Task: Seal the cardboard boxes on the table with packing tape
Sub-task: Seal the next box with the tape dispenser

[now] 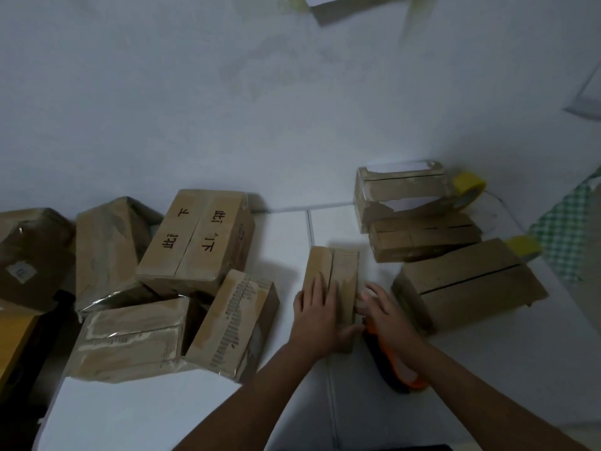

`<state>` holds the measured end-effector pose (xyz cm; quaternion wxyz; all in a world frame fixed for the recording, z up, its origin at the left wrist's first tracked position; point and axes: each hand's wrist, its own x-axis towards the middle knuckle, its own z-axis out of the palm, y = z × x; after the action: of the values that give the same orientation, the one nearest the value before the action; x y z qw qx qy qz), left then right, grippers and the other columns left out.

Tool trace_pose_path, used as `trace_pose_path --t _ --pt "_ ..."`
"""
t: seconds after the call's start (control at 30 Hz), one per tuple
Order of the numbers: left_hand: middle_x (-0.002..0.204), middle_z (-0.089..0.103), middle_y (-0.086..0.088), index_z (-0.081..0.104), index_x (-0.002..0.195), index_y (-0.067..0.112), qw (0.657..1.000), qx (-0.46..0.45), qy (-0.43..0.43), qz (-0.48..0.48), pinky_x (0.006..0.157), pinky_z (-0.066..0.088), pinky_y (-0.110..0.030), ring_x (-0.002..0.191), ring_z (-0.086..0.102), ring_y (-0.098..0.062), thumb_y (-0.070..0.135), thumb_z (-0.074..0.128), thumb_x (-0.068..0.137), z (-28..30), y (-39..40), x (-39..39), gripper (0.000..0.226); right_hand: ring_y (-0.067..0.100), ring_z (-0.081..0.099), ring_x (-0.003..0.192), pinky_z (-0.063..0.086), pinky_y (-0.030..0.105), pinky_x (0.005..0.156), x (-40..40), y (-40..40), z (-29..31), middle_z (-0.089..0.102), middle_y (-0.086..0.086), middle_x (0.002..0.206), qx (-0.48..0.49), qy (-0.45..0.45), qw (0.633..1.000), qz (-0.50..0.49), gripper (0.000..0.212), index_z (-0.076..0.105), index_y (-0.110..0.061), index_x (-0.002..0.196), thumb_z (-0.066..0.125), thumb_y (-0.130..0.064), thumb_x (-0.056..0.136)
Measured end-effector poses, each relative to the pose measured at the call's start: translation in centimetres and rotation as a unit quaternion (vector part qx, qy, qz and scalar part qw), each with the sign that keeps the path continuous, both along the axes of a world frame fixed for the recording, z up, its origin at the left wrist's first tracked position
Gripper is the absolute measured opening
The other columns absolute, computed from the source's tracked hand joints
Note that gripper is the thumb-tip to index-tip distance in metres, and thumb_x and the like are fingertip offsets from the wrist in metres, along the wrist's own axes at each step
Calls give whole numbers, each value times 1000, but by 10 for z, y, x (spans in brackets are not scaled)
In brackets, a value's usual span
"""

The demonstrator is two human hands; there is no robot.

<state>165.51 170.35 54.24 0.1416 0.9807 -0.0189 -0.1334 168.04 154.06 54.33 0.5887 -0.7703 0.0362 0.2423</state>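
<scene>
- At table centre, the left hand (313, 312) lies flat on the small cardboard box (338, 275), fingers straight and slightly spread over the left flap, thumb against the near end of the box.
- Right hand (383, 309): fingers curled round the front of an orange-and-black tape dispenser (401, 374), held against the right side of the small box. The fingertips are blurred; the exact contact with the box cannot be determined.
- Both forearms enter from the bottom edge and angle up toward the box, the right forearm crossing over the dispenser body.
- Box condition: centre seam between the two top flaps visible as a dark line running away from the person.
- Right of the hands: a larger slotted box (468, 284) just beside the right hand, a flatter box (426, 237) behind it, and a torn box with white patches (400, 190) farthest back near the wall.
- Two yellow tape rolls: one (470, 190) behind the torn box, one (523, 247) behind the larger slotted box.
- Left of the hands: a box with printed characters (198, 236), a box with exposed corrugation (237, 323), a box under clear film (130, 340), and two more boxes at the far left, crowded together at the edge of the white table (286, 229).
</scene>
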Motion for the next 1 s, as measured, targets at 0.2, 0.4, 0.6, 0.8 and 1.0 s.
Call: trace_pose_path --t 0.2,0.4,0.6,0.8,1.0 --pt "162 -24 -6 -7 157 17 983 115 89 -111 120 0 -56 148 -14 -39 41 66 89 24 19 36 102 16 41 134 37 40 111 7 -12 7 38 -2 151 -34 -9 999 -16 50 31 -34 146 40 -48 99" --pt "163 -20 3 3 156 28 988 88 75 -104 120 5 -56 150 -5 -35 37 68 88 28 29 47 95 22 27 143 30 33 105 30 -5 16 27 6 157 -16 4 1000 -13 55 24 -25 151 41 -41 101" --pt "163 -20 1 -17 155 24 983 120 66 -121 121 1 -55 149 -15 -36 27 61 95 9 25 38 98 21 32 140 33 40 111 56 -1 16 30 7 155 -34 1 999 -23 57 24 -24 151 41 -44 100" --pt "161 -27 6 -9 156 30 971 152 -16 -186 122 -5 -49 149 -19 -27 3 53 92 14 28 60 93 22 38 134 36 31 97 66 -11 19 35 4 151 -29 15 999 -38 57 25 -25 150 40 -47 100" --pt "165 -5 6 24 153 30 999 1 -38 -8 119 15 -48 151 1 -23 14 53 94 12 41 81 67 17 56 117 47 38 99 51 0 1 53 2 136 -19 22 999 37 44 41 -30 140 40 -47 99"
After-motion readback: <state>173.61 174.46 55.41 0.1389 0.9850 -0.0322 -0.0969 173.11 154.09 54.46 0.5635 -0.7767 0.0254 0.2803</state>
